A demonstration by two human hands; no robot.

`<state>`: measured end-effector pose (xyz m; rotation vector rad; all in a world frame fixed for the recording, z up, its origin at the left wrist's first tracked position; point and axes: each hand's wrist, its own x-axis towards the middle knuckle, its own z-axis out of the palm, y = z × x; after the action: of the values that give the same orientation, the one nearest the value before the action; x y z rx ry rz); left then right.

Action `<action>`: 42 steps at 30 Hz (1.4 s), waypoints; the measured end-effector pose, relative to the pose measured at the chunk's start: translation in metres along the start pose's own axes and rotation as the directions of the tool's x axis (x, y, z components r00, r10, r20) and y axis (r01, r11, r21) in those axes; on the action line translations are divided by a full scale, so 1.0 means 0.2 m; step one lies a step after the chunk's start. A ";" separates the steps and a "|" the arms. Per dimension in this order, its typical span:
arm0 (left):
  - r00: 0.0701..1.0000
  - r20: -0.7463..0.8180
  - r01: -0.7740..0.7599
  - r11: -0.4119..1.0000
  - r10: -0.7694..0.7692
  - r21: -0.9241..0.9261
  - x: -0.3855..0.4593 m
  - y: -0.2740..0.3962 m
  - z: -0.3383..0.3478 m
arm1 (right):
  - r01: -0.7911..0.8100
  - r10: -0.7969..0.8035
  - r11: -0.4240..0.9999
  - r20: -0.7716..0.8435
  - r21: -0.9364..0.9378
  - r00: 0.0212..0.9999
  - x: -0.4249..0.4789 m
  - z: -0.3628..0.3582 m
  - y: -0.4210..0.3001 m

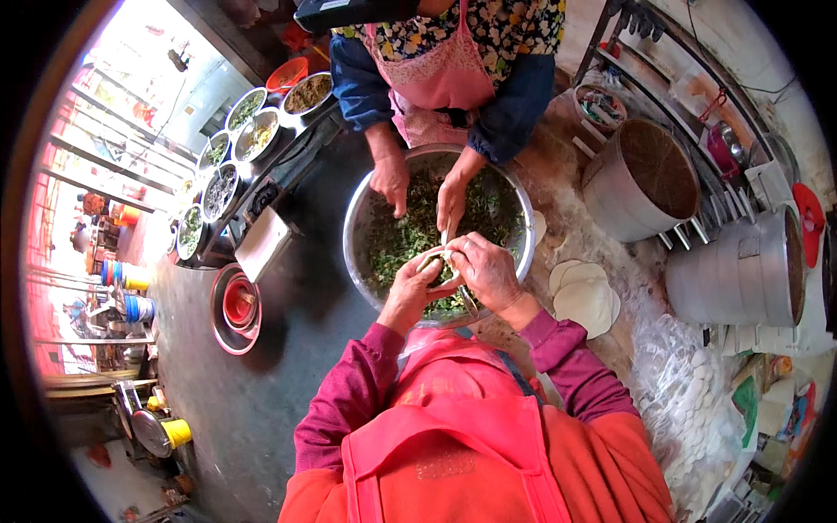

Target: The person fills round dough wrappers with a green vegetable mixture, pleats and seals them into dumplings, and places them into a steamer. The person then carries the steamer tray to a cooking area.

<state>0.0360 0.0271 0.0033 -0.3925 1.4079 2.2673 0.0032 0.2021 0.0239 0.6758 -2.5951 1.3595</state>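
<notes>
My left hand cups a dough wrapper with dark green filling inside it. With its fingertips, my right hand pinches the wrapper's upper right edge. Both hands are over the near rim of a wide metal basin of chopped green filling. A metal spoon lies just below my right hand; whether I hold it is unclear. Across the basin, a co-worker's hand reaches down to my fingertips with a pale utensil, and the co-worker's other hand is above the filling.
Stacked round dough wrappers lie on the floured table at right. Behind them stand large metal steamer pots. Several bowls of ingredients line a bench at upper left. A red basin sits at left.
</notes>
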 end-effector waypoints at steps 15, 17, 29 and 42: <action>0.998 0.060 -0.020 0.998 0.024 -0.053 0.01 0.05 -0.07 | -0.110 0.131 0.984 -0.144 0.143 0.981 0.02 0.10 -0.03; 0.996 0.076 -0.047 0.998 0.043 0.041 0.03 0.08 -0.07 | -0.184 0.225 0.946 -0.132 0.268 0.965 0.02 0.14 -0.03; 0.960 0.251 -0.112 0.656 -0.122 0.746 0.27 0.26 -0.28 | -0.036 0.007 0.986 -0.171 -0.166 0.985 0.06 0.31 -0.04; 0.960 0.279 -0.263 0.225 -0.041 0.938 0.34 0.30 -0.21 | -0.158 0.152 0.986 -0.106 -0.052 0.983 0.09 0.27 0.01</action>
<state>-0.0526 -0.0198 0.0003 0.4431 2.3920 0.9529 -0.0078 0.1533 -0.0033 0.3911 -2.6415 1.3138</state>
